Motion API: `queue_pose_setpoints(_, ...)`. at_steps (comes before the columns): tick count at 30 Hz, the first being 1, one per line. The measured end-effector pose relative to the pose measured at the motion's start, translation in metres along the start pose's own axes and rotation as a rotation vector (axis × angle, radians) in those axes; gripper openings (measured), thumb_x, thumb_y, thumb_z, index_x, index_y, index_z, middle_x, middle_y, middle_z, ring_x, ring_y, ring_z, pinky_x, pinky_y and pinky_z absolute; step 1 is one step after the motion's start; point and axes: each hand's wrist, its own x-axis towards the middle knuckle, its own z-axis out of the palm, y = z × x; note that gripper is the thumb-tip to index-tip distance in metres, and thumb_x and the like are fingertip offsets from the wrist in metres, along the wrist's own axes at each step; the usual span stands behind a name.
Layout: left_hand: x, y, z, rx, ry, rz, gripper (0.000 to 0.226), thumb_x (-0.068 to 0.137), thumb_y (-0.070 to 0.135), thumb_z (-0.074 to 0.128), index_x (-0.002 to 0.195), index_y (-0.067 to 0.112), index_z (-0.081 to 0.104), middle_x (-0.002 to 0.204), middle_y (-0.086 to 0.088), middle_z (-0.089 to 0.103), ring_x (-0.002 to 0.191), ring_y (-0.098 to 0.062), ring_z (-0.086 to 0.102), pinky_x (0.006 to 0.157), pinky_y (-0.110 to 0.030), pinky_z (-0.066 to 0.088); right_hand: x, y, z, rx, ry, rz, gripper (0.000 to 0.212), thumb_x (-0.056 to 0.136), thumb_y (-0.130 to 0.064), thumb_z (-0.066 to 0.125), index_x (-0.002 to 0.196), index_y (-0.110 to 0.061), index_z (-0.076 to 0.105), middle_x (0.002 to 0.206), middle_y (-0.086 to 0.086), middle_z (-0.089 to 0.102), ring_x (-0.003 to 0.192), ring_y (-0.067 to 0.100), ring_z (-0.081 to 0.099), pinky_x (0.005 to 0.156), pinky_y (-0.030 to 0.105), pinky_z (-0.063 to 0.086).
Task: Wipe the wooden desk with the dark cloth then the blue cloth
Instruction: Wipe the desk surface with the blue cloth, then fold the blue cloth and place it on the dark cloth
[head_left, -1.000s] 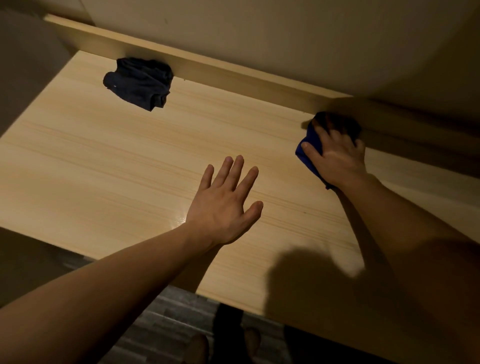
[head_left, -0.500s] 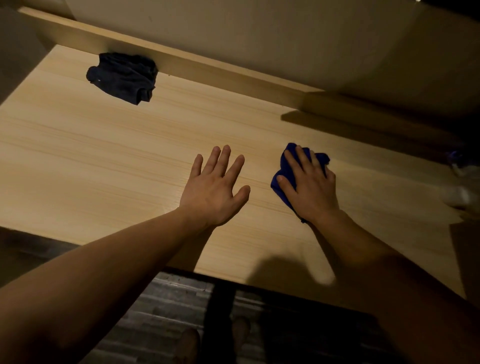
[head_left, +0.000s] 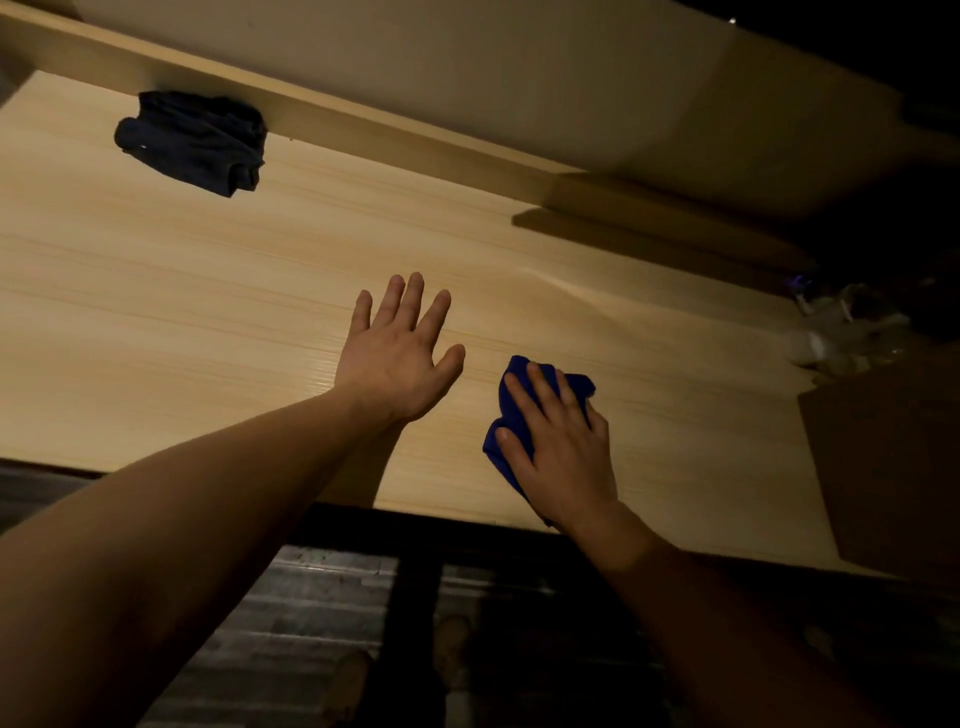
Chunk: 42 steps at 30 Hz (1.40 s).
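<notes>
A dimly lit view looks down from the person's head onto a pale wooden desk (head_left: 182, 291) with straight grain lines running side to side. The left hand (head_left: 397, 358) sits close to the centre of the view, flat on the bare wood with its palm down and all five fingers straight and spread, holding nothing. Just beside it, at about four o'clock from the centre, the right hand (head_left: 563, 447) presses palm-down on the blue cloth (head_left: 511, 384), which is bunched up between the hand and the wood near the front edge of the desk. The right fingers lie extended over the cloth rather than curled round it, and blue folds show past the fingertips and beside the thumb. Both bare forearms reach in from the bottom of the view. The dark cloth (head_left: 195, 140) lies crumpled by itself at about ten o'clock, far from both hands, touching the raised wooden ledge (head_left: 363, 132) that runs along the back of the desk under a plain wall. At three o'clock, on the shadowed right end of the desk, stand some pale objects (head_left: 831, 332), too dark and blurred to identify. Below the desk's front edge, at six o'clock, a dark striped floor (head_left: 311, 597) is visible.
</notes>
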Motion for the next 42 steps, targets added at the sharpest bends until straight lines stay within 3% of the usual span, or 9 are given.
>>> queue_pose_setpoints(8, 0.002, -0.005, -0.002, 0.001, -0.026, 0.022, 0.082, 0.102, 0.074, 0.01, 0.171, 0.033, -0.005, 0.178, -0.008, -0.016, 0.164, -0.027, -0.019, 0.131, -0.057, -0.009, -0.041, -0.019, 0.007, 0.085, 0.009, 0.03, 0.065, 0.102, -0.061, 0.013, 0.164, -0.04, 0.009, 0.17, -0.016, -0.006, 0.158, 0.009, -0.01, 0.122, 0.038, 0.008)
queue_pose_setpoints(12, 0.003, -0.013, -0.017, -0.074, -0.134, 0.081, 0.086, 0.098, 0.076, 0.015, 0.172, 0.033, 0.005, 0.179, -0.01, -0.012, 0.164, -0.029, -0.017, 0.13, -0.058, -0.011, -0.058, -0.028, 0.009, 0.169, 0.032, 0.052, 0.061, 0.105, -0.055, 0.022, 0.162, -0.035, 0.028, 0.17, -0.013, 0.016, 0.158, 0.01, 0.01, 0.117, 0.038, 0.02)
queue_pose_setpoints(16, -0.058, -0.014, -0.033, -0.41, -0.091, 0.09, 0.076, 0.099, 0.062, 0.036, 0.162, 0.019, 0.044, 0.177, -0.008, 0.023, 0.165, -0.026, 0.013, 0.132, -0.05, 0.008, -0.082, -0.045, 0.0, 0.301, -0.041, 0.082, 0.051, 0.106, -0.047, 0.038, 0.154, -0.03, 0.045, 0.165, -0.008, 0.036, 0.153, 0.015, 0.029, 0.11, 0.043, 0.033)
queue_pose_setpoints(20, -0.123, 0.003, -0.043, -1.066, -0.169, -0.316, 0.041, 0.105, 0.044, 0.059, 0.133, 0.016, 0.07, 0.133, -0.006, 0.071, 0.127, -0.024, 0.063, 0.107, -0.038, 0.047, -0.076, -0.066, -0.028, 0.424, -0.14, 0.061, 0.056, 0.103, -0.05, 0.039, 0.152, -0.025, 0.049, 0.156, -0.001, 0.051, 0.146, 0.02, 0.043, 0.106, 0.035, 0.032)
queue_pose_setpoints(22, -0.131, 0.004, -0.053, -1.348, -0.257, -0.493, 0.031, 0.109, 0.039, 0.057, 0.109, 0.014, 0.076, 0.11, -0.006, 0.075, 0.11, -0.027, 0.067, 0.095, -0.038, 0.05, -0.062, -0.085, -0.046, 0.438, -0.126, -0.038, 0.057, 0.102, -0.051, 0.038, 0.151, -0.025, 0.05, 0.156, -0.002, 0.052, 0.146, 0.019, 0.042, 0.106, 0.034, 0.031)
queue_pose_setpoints(27, -0.12, -0.013, -0.097, -1.942, -0.342, -0.664, 0.039, 0.107, 0.037, 0.056, 0.124, 0.007, 0.075, 0.108, -0.012, 0.077, 0.089, -0.018, 0.074, 0.072, -0.028, 0.058, -0.005, -0.139, -0.092, 0.318, -0.035, -0.285, 0.057, 0.105, -0.045, 0.045, 0.158, -0.025, 0.037, 0.165, -0.002, 0.038, 0.155, 0.016, 0.026, 0.114, 0.042, 0.033)
queue_pose_setpoints(35, -0.089, -0.066, -0.142, -1.973, -0.158, -0.678, 0.039, 0.104, 0.011, 0.054, 0.138, -0.006, 0.063, 0.125, -0.024, 0.073, 0.106, -0.029, 0.071, 0.09, -0.036, 0.057, 0.071, -0.185, -0.14, 0.409, -0.119, -0.406, 0.093, 0.093, -0.063, 0.059, 0.164, -0.029, 0.009, 0.173, -0.006, 0.016, 0.158, 0.014, 0.011, 0.122, 0.04, 0.02)
queue_pose_setpoints(39, -0.076, -0.091, -0.161, -1.961, -0.061, -0.652, 0.041, 0.102, 0.012, 0.059, 0.142, 0.002, 0.062, 0.14, -0.029, 0.066, 0.12, -0.039, 0.065, 0.1, -0.047, 0.054, 0.098, -0.195, -0.152, 0.577, -0.132, -0.444, 0.083, 0.095, -0.063, 0.055, 0.163, -0.039, 0.013, 0.172, -0.017, 0.01, 0.158, 0.004, 0.003, 0.119, 0.039, 0.019)
queue_pose_setpoints(42, -0.069, -0.112, -0.169, -2.013, -0.017, -0.621, 0.041, 0.105, 0.012, 0.058, 0.146, 0.007, 0.06, 0.141, -0.027, 0.066, 0.13, -0.045, 0.063, 0.113, -0.059, 0.049, 0.114, -0.208, -0.15, 0.86, -0.1, -0.26, 0.075, 0.099, -0.057, 0.056, 0.162, -0.041, 0.019, 0.17, -0.019, 0.017, 0.152, 0.003, 0.021, 0.119, 0.036, 0.025)
